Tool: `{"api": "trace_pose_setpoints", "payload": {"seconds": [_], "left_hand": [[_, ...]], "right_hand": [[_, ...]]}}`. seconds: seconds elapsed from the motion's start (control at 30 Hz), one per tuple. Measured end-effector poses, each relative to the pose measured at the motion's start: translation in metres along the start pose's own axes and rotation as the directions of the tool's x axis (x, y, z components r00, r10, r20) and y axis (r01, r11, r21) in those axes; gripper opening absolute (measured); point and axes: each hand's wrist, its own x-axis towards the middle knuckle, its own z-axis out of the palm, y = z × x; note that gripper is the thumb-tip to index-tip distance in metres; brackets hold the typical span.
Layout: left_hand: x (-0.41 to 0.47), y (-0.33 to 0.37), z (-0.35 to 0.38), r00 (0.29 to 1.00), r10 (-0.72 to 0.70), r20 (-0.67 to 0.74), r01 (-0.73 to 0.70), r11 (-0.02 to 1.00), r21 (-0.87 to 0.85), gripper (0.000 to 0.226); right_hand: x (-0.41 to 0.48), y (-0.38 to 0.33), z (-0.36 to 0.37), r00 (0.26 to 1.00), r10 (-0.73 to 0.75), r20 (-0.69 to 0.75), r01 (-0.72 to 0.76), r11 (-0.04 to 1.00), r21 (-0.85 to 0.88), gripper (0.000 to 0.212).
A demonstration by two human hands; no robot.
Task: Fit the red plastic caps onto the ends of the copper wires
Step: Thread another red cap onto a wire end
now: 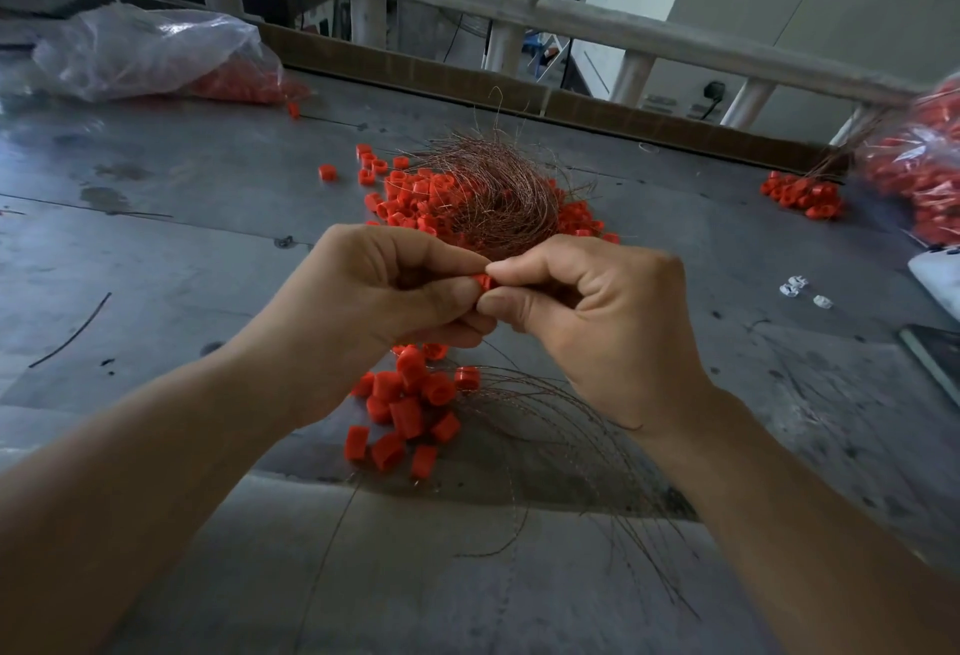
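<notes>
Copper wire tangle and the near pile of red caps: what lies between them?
In the head view, the left hand and right hand meet there, pinching one red cap.

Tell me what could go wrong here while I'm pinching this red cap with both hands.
The red cap is nearly buried between left hand and right hand, and the wire end is hidden, so it may miss the hole or bend. The loose wires fanning under the right wrist could snag and drag the cap pile along.
</notes>
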Motion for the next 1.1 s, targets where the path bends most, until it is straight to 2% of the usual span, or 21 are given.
{"api": "trace_pose_setpoints", "payload": {"seconds": [0.1,0.47,0.53,0.6,0.7,0.77,0.87,0.93,1.0,1.1], "left_hand": [[-0.001,0.002,-0.001,0.999,-0.038,0.030,0.040,0.997,-0.072,0.022],[-0.001,-0.001,-0.001,0.996,-0.045,0.072,0.051,0.996,-0.079,0.025],[-0.001,0.000,-0.002,0.993,-0.049,0.104,0.059,0.994,-0.097,0.024],[-0.002,0.000,-0.005,0.988,-0.056,0.141,0.074,0.990,-0.120,0.022],[-0.003,0.001,-0.008,0.978,-0.079,0.193,0.106,0.985,-0.135,0.025],[-0.003,0.001,-0.008,0.975,-0.085,0.206,0.116,0.983,-0.143,0.030],[-0.005,0.001,-0.004,0.982,-0.041,0.186,0.071,0.985,-0.159,0.036],[-0.006,0.000,-0.001,0.984,0.020,0.177,-0.008,0.998,-0.067,0.051],[-0.007,0.000,0.003,0.984,0.064,0.167,-0.073,0.996,0.048,0.055],[-0.008,-0.001,0.006,0.985,0.074,0.159,-0.087,0.993,0.077,0.058]], "right_hand": [[0.000,0.000,0.000,1.000,0.008,-0.007,-0.008,1.000,0.011,0.019],[0.001,0.008,-0.003,0.998,0.026,0.053,-0.032,0.991,0.128,0.018],[0.001,0.008,-0.004,0.996,0.044,0.084,-0.058,0.983,0.177,0.017],[0.002,0.007,-0.005,0.985,0.081,0.153,-0.116,0.965,0.235,0.025],[0.003,0.005,-0.007,0.958,0.070,0.278,-0.117,0.980,0.159,0.035],[0.004,0.004,-0.008,0.944,0.058,0.325,-0.098,0.989,0.107,0.025],[0.004,0.004,-0.007,0.948,0.049,0.315,-0.073,0.995,0.065,0.014],[0.003,0.003,-0.005,0.946,0.039,0.323,-0.046,0.999,0.015,0.006],[0.002,0.004,-0.004,0.939,0.037,0.342,-0.027,0.999,-0.033,0.005],[0.000,0.002,-0.001,0.941,0.040,0.336,-0.023,0.998,-0.055,0.009]]}}
